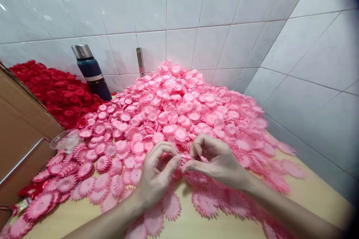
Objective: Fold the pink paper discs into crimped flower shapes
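Note:
Between my two hands is a pink scalloped petal disc (184,157), mostly hidden by the fingers. My left hand (158,170) is closed, with thumb and forefinger pinching the disc's left side. From the right, my right hand (217,158) grips it between thumb and curled fingers. Behind and around both hands spreads a large heap of similar pink petal discs (182,108), with toothed edges. A few flat discs (171,205) lie on the table just below my left hand.
A dark blue bottle (94,76) with a steel cap stands against the tiled wall (182,3). Left of it rises a pile of red petal discs (53,89). A cardboard box (22,130) and a clear plastic cup (66,141) are at the left. The table (316,190) is pale wood.

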Motion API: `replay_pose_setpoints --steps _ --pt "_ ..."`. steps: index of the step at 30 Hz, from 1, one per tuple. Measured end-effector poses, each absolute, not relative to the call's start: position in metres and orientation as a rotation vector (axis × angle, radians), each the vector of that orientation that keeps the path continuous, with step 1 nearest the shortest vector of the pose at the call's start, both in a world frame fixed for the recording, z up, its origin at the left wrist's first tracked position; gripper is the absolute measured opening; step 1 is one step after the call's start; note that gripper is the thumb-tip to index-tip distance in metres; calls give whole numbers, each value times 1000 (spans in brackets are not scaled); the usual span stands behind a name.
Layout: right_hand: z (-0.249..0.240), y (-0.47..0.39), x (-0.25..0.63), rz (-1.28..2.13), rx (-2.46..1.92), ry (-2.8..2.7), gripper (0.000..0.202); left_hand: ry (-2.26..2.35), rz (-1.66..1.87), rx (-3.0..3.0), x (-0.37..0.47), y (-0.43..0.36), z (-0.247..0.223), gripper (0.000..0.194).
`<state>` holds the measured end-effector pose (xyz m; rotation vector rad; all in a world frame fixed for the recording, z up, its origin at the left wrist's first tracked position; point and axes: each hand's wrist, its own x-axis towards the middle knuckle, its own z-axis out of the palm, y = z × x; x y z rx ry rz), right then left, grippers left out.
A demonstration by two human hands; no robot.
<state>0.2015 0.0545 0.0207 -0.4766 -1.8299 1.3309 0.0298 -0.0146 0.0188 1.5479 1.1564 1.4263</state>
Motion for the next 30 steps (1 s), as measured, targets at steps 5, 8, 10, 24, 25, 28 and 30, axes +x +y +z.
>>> replay_pose_setpoints --steps 5,8,10,24,25,28,30 --pt "22 55 200 1415 -436 -1862 35 1146 1517 1537 32 -15 17 14" --pt "26 55 199 1419 -447 -1899 36 1133 1549 1545 33 -15 15 14" --pt "30 55 199 1389 -455 -1945 39 1125 1553 1549 34 -15 14 14" --pt "76 51 205 1442 -487 -2275 47 1099 1660 1763 36 -13 29 12" --pt "82 50 210 1417 -518 -2355 47 1091 1680 1782 32 -12 36 12" --pt "93 45 228 1300 -738 -2793 39 1156 1945 1692 15 -7 62 15" --pt "96 45 239 1077 -841 -2850 39 1249 1929 1773 1 -5 78 7"
